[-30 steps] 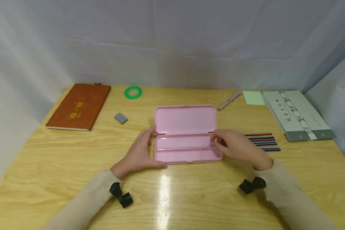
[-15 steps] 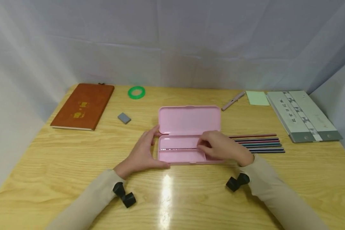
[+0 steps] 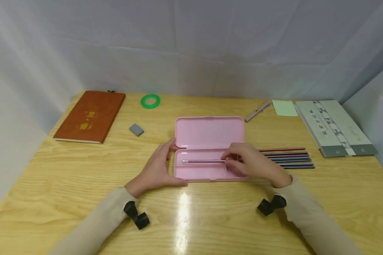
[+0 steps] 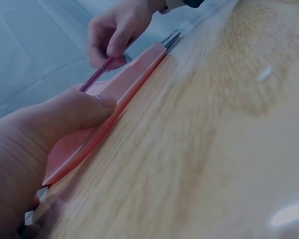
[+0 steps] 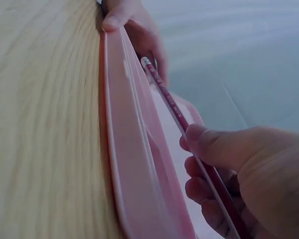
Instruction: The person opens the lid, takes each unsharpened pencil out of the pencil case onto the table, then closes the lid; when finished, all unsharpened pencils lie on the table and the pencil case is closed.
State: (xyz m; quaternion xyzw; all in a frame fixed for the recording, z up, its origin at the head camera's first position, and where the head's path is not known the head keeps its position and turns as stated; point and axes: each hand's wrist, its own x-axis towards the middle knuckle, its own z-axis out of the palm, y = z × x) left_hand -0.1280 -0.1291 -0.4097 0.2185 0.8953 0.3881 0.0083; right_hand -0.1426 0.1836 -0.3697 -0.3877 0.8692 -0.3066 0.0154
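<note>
A pink pencil case [image 3: 209, 132] lies open on the table, its lid tipped back. My left hand [image 3: 155, 170] holds the case's left end, thumb along the front edge and fingers at the back. In the left wrist view that thumb presses the rim of the case [image 4: 134, 74]. My right hand [image 3: 253, 161] pinches a dark red pencil [image 5: 169, 102] between thumb and fingers. The pencil stretches lengthwise over the rear compartment, its white-tipped end pointing left. Right of the case lie several coloured pencils [image 3: 293, 159], their left ends hidden by my right hand.
A grey eraser [image 3: 136, 129], a green tape ring [image 3: 150, 101] and a brown notebook [image 3: 89, 117] lie to the left. Toward the back right are a pen [image 3: 257, 111], pale green sticky notes [image 3: 284, 108] and a grey-green book [image 3: 335, 127]. A white cloth [image 3: 194, 53] hangs behind the table.
My right hand has moved left over the case, then slightly back right. The pencil in its fingers now shows plainly above the rear compartment. My left hand keeps its hold.
</note>
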